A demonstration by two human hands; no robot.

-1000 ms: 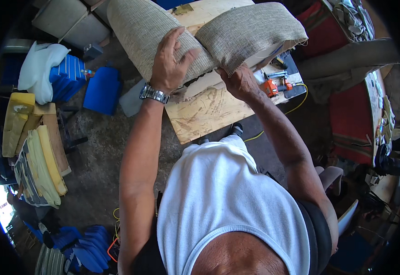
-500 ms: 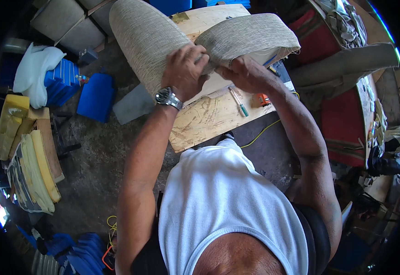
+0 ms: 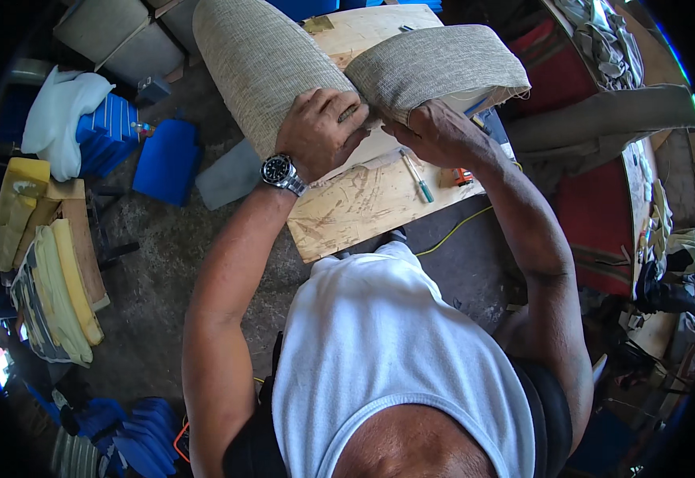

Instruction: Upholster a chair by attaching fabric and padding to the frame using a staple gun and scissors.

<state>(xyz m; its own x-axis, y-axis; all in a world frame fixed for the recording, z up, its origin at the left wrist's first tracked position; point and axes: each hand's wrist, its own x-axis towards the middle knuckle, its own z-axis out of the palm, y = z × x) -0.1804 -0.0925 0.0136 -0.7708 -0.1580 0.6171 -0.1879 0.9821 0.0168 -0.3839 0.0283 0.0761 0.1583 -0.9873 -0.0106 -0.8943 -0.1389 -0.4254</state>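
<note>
Both hands are bent close together over the work, the left hand (image 3: 320,131) with its fingers half curled and the right hand (image 3: 447,135) with its fingers folded inward. Left fingers rest against the near end of a long, rounded piece covered in beige-grey woven fabric (image 3: 260,64), which stretches away beyond that hand. Right fingertips meet the lower edge of a curved flap of the same beige-grey woven cloth (image 3: 443,64), which arches beyond the right hand and ends in loose threads; whether either hand pinches the cloth cannot be told, as the fingertips are partly hidden.

A silver metal wristwatch (image 3: 277,170) sits on the left wrist. Beneath both hands is a pale, scuffed wooden tabletop (image 3: 347,211). Just nearer the body than the right hand lies a slim white pen with a teal end (image 3: 418,179), and beside it, under the right wrist, an orange-red tool (image 3: 463,176), partly covered. Well to the left of the left hand, a flat blue panel (image 3: 167,162) lies on the floor.
</note>
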